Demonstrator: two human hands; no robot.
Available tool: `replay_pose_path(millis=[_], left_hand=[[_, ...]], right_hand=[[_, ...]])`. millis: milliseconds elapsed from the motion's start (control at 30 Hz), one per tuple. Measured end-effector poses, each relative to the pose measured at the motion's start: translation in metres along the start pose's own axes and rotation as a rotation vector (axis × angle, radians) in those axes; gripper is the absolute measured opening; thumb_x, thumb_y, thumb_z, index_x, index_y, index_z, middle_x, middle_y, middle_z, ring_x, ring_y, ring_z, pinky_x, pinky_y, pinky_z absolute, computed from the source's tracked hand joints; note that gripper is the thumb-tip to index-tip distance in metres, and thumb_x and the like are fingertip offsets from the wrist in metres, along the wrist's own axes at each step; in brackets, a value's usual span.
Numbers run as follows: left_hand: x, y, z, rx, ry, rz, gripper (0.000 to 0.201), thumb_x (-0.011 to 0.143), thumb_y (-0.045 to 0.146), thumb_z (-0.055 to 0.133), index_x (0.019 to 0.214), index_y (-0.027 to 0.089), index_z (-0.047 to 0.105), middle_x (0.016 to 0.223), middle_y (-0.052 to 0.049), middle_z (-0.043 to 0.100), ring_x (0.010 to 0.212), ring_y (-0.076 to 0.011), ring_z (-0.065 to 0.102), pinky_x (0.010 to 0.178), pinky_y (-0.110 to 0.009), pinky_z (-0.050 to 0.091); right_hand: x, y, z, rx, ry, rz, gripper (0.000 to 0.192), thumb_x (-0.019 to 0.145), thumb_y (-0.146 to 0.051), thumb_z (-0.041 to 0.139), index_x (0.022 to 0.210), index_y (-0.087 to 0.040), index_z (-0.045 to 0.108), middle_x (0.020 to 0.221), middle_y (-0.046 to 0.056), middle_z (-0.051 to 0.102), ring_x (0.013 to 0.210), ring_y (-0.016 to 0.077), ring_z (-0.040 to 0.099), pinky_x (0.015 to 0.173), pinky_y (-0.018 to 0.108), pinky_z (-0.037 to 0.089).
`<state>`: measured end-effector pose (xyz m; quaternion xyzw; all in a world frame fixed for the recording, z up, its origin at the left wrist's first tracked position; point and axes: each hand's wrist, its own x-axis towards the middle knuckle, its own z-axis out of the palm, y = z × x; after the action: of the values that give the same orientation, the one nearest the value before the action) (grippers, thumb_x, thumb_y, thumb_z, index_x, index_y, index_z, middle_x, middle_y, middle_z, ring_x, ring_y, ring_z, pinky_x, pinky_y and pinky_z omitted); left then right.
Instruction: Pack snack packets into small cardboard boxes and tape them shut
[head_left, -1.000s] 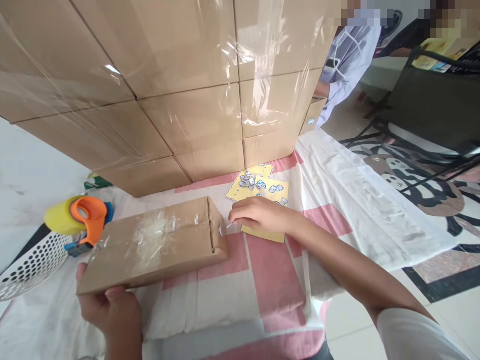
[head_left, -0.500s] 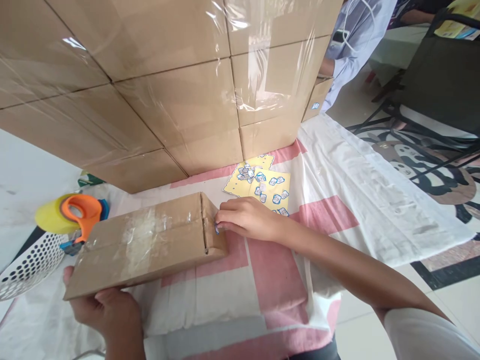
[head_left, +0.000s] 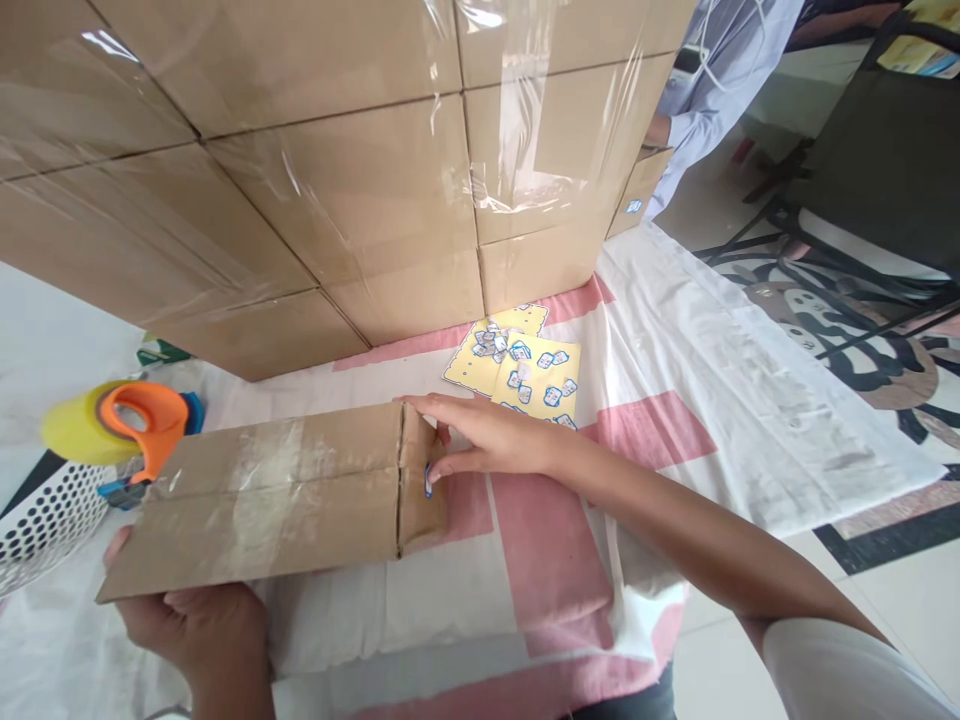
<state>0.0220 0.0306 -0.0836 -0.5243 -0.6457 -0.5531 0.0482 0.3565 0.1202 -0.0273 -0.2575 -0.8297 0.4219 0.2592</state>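
Note:
A taped cardboard box (head_left: 330, 510) is tilted above the cloth in front of me. My left hand (head_left: 187, 620) grips its left end from below, fingers partly hidden behind it. At the right end, my right hand (head_left: 480, 430) is spread against the box. Its index finger reaches the top edge and its thumb touches the end face beside a small blue-edged sticker (head_left: 428, 480). Just beyond this hand, two yellow sheets (head_left: 540, 372) bear several similar small stickers, some in a loose pile.
Large cardboard boxes (head_left: 345, 200) wrapped in clear film stand stacked behind. On the left are an orange tape dispenser (head_left: 154, 430), a yellow tape roll (head_left: 79, 425) and a white perforated basket (head_left: 56, 520). A person in a pale sleeve (head_left: 701, 140) stands by another box; a black chair (head_left: 862, 150) is at right.
My right hand has gone from pinching the sticker to spread fingers, and the sticker now sits on the box's end. The box has shifted slightly left and turned, with my left hand still holding it.

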Motion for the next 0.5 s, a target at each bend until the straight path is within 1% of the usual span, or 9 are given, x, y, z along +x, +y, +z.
replay_pose_path(millis=[67,100,133,233,300,400,500], left_hand=[[-0.001,0.004,0.0,0.013,0.039,0.059,0.096,0.092,0.08,0.036,0.152,0.006,0.045,0.149,-0.021,0.053,0.137,-0.0371,0.051,0.117,-0.049,0.038],[-0.001,0.006,0.0,0.016,0.064,0.088,0.093,0.093,0.079,0.036,0.15,0.006,0.049,0.145,-0.021,0.057,0.134,-0.0368,0.054,0.115,-0.049,0.041],[-0.001,0.009,0.0,0.021,0.059,0.089,0.093,0.094,0.078,0.036,0.15,0.006,0.049,0.145,-0.021,0.058,0.134,-0.0361,0.055,0.115,-0.048,0.041],[0.0,0.019,0.002,0.018,0.035,0.066,0.095,0.092,0.08,0.035,0.15,0.006,0.049,0.145,-0.02,0.058,0.135,-0.0351,0.055,0.115,-0.046,0.042],[0.001,0.025,0.002,0.007,0.006,0.069,0.093,0.094,0.078,0.036,0.151,0.006,0.048,0.147,-0.02,0.056,0.137,-0.0342,0.054,0.117,-0.044,0.041],[0.001,0.027,0.002,-0.007,-0.013,0.082,0.087,0.097,0.074,0.036,0.151,0.007,0.047,0.148,-0.019,0.056,0.138,-0.0339,0.052,0.119,-0.045,0.038],[0.001,0.023,0.001,-0.031,-0.005,0.076,0.09,0.095,0.077,0.037,0.148,0.005,0.048,0.145,-0.021,0.056,0.138,-0.0355,0.051,0.119,-0.047,0.038]], right_hand=[[0.001,-0.001,0.001,0.07,-0.016,-0.007,0.061,0.09,-0.041,0.075,0.143,-0.028,0.047,0.124,0.005,0.062,0.097,0.0174,0.06,0.083,0.029,0.047],[0.002,-0.002,0.001,0.098,-0.014,-0.006,0.057,0.087,-0.042,0.078,0.135,-0.027,0.052,0.118,0.003,0.062,0.094,0.0168,0.058,0.081,0.028,0.046],[0.003,-0.002,0.002,0.116,-0.004,-0.004,0.053,0.084,-0.043,0.081,0.126,-0.025,0.055,0.112,0.002,0.062,0.091,0.0162,0.057,0.077,0.026,0.046],[0.006,0.001,0.006,0.128,0.045,-0.005,0.045,0.079,-0.047,0.084,0.103,-0.023,0.054,0.093,-0.003,0.057,0.078,0.0132,0.051,0.067,0.024,0.04],[0.008,0.005,0.009,0.13,0.08,-0.015,0.046,0.077,-0.049,0.085,0.093,-0.023,0.052,0.083,-0.006,0.051,0.071,0.0115,0.046,0.062,0.023,0.035],[0.009,0.011,0.011,0.125,0.119,-0.014,0.047,0.074,-0.051,0.087,0.09,-0.023,0.053,0.076,-0.007,0.047,0.066,0.0106,0.041,0.059,0.024,0.031],[0.006,0.015,0.011,0.126,0.121,-0.025,0.04,0.081,-0.049,0.083,0.1,-0.022,0.06,0.083,-0.006,0.054,0.067,0.0105,0.045,0.061,0.024,0.034]])
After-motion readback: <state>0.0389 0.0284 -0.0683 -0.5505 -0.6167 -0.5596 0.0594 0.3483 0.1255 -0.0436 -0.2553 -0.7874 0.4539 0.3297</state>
